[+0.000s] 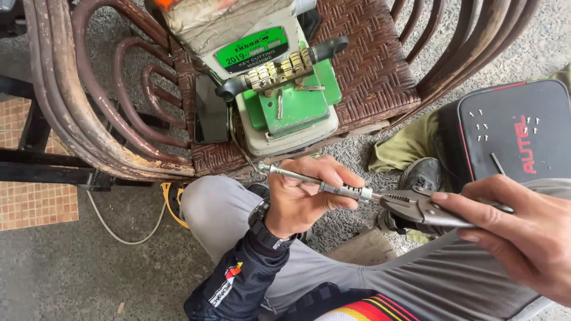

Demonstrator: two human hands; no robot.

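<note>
- A slim metal rod tool (309,179) was gripped in the closed left hand (303,196), above the lap.
- Pliers (425,208) (jaws clamped on the rod's tip) were held by the closed right hand (523,238).
- A green key-cutting machine (279,83) was seen near the woven chair seat's (375,71) front edge.

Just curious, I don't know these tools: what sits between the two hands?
In the head view, a slim metal tool held by the left hand meets pliers gripped by the right hand.

Single head view, steeply downward, close over the lap
</note>
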